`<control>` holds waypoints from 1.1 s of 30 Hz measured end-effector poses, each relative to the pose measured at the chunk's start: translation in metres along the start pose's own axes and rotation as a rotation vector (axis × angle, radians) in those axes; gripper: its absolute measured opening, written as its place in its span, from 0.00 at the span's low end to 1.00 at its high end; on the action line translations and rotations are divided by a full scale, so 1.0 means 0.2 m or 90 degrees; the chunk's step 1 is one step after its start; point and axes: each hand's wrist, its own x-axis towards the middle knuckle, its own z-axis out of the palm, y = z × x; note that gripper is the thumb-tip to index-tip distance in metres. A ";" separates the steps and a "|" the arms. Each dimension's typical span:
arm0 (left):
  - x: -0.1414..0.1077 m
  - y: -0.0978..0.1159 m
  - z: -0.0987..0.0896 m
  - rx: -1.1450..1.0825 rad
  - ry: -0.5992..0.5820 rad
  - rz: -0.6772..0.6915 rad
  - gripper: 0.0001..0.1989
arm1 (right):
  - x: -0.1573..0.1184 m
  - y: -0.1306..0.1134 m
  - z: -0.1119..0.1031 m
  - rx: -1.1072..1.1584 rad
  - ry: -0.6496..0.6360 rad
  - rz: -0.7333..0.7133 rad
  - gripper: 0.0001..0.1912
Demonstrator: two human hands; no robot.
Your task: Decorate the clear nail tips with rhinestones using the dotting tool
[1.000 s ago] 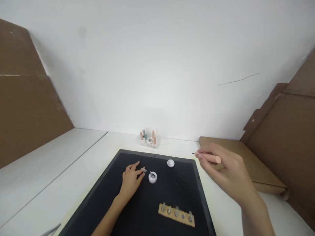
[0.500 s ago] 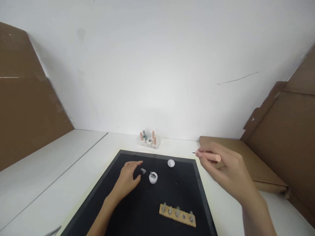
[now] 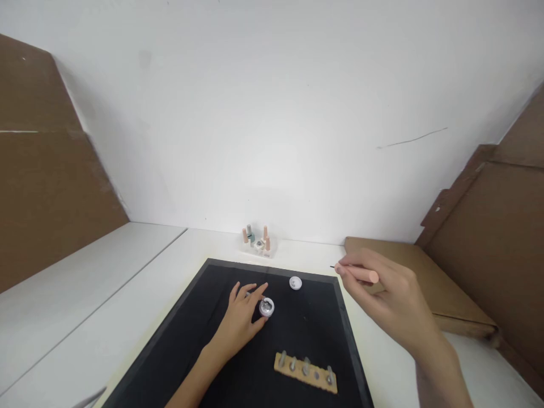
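Note:
My right hand (image 3: pixel 385 289) pinches a nail polish brush by its pink handle (image 3: pixel 361 274). Its thin dark tip points left, above the mat's far right corner. On the black mat (image 3: pixel 238 368), my left hand (image 3: pixel 244 317) has its thumb and forefinger at either side of a small white jar (image 3: pixel 267 307) with silvery contents. The other left fingers are spread. A clear piece beyond the jar is mostly hidden behind them. The jar's white lid (image 3: pixel 295 283) lies farther back on the right. Nearer me is a wooden strip (image 3: pixel 306 374) bearing several nail tips.
A clear holder (image 3: pixel 266 253) with several nail polish bottles stands by the white wall. A flat cardboard box (image 3: pixel 450 300) lies at the right, behind my right hand. Tall cardboard panels (image 3: pixel 51 187) flank the table on both sides.
My left hand has moved right and closed around the jar, which has shifted slightly right. The clear piece is now mostly covered. My right hand stays almost in place with the brush.

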 end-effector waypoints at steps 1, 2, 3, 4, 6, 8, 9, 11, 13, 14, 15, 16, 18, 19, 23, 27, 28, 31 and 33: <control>0.00 0.02 -0.01 -0.027 0.001 -0.004 0.30 | 0.00 -0.01 0.00 -0.001 0.000 0.000 0.08; 0.00 0.04 -0.01 -0.057 0.002 -0.007 0.30 | 0.01 -0.01 0.00 0.001 -0.003 0.000 0.08; 0.01 0.08 -0.03 -0.088 0.002 -0.009 0.30 | 0.01 -0.02 0.00 0.005 -0.006 0.000 0.07; 0.01 0.11 -0.04 -0.120 -0.001 -0.008 0.30 | 0.01 -0.03 0.00 0.013 -0.009 -0.002 0.07; 0.03 0.21 -0.09 -0.183 -0.009 0.008 0.28 | 0.01 -0.05 0.00 0.041 -0.017 -0.007 0.07; 0.06 0.32 -0.16 -0.321 -0.029 0.028 0.25 | 0.01 -0.06 0.00 0.081 -0.020 -0.021 0.07; 0.07 0.37 -0.20 -0.401 -0.047 0.045 0.24 | 0.01 -0.07 0.00 0.103 -0.015 -0.032 0.08; 0.10 0.47 -0.29 -0.505 -0.082 0.081 0.22 | 0.01 -0.09 -0.01 0.141 0.006 -0.056 0.07; 0.12 0.54 -0.37 -0.555 -0.111 0.113 0.22 | 0.01 -0.11 -0.03 0.171 0.040 -0.078 0.06; 0.13 0.56 -0.40 -0.572 -0.123 0.123 0.21 | 0.00 -0.12 -0.03 0.185 0.058 -0.086 0.06; 0.13 0.57 -0.42 -0.591 -0.132 0.134 0.21 | -0.01 -0.12 -0.03 0.195 0.077 -0.088 0.06; 0.14 0.58 -0.43 -0.612 -0.140 0.144 0.21 | -0.01 -0.13 -0.04 0.205 0.094 -0.090 0.06; 0.15 0.58 -0.44 -0.666 -0.151 0.161 0.21 | -0.03 -0.14 -0.04 0.218 0.121 -0.098 0.06; 0.16 0.58 -0.44 -0.693 -0.158 0.167 0.21 | -0.05 -0.15 -0.04 0.222 0.134 -0.107 0.07; 0.19 0.59 -0.40 -0.782 -0.200 0.172 0.19 | -0.08 -0.16 -0.04 0.221 0.188 -0.108 0.10; 0.20 0.61 -0.39 -0.873 -0.249 0.118 0.20 | -0.08 -0.18 -0.01 0.228 0.185 -0.095 0.07; 0.20 0.60 -0.39 -0.890 -0.263 0.092 0.21 | -0.08 -0.18 -0.01 0.229 0.184 -0.088 0.06; 0.20 0.59 -0.41 -0.912 -0.292 0.038 0.22 | -0.07 -0.20 0.02 0.223 0.185 -0.079 0.07; 0.20 0.58 -0.42 -0.920 -0.296 0.023 0.22 | -0.07 -0.20 0.03 0.217 0.186 -0.078 0.08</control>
